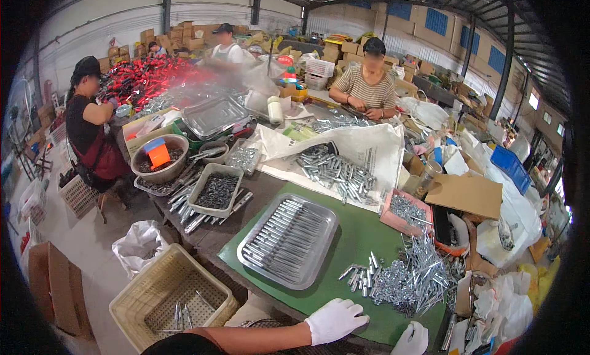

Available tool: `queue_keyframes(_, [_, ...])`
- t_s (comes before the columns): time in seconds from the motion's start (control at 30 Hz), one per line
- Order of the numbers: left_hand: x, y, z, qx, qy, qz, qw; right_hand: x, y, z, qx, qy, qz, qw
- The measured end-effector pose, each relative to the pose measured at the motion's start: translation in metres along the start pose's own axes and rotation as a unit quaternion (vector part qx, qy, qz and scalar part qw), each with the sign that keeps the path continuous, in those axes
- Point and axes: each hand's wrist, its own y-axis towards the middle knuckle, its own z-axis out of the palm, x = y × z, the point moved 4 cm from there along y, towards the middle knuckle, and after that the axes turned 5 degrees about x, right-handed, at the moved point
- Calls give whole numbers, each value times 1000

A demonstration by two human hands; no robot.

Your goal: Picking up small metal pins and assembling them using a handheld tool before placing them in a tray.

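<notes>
My left hand (335, 320), in a white glove, rests at the near edge of the green mat (359, 232) with its fingers loosely apart and nothing in it. My right hand (412, 340), also gloved in white, sits at the bottom edge and looks curled; whether it holds anything is not clear. Just beyond both hands lies a loose heap of silver bolts (412, 278). A steel tray (289, 239) with bolts laid in neat rows sits to the left of the heap.
A cream plastic basket (169, 296) with a few bolts stands at lower left. A grey bin of dark screws (215, 191), a metal bowl (158, 160), a white sack with bolts (335, 164) and cardboard boxes (464, 194) crowd the table. Three other people work around it.
</notes>
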Motion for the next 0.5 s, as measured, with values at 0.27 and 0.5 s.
queue_keyframes(0.27, [-4, 4, -10, -51, -21, -3, 998, -4, 1, 2, 6, -11, 4, 1000])
queue_keyframes(0.5, [-2, 4, -6, -41, -22, -13, 999, -3, -1, 2, 1, -11, 15, 1000])
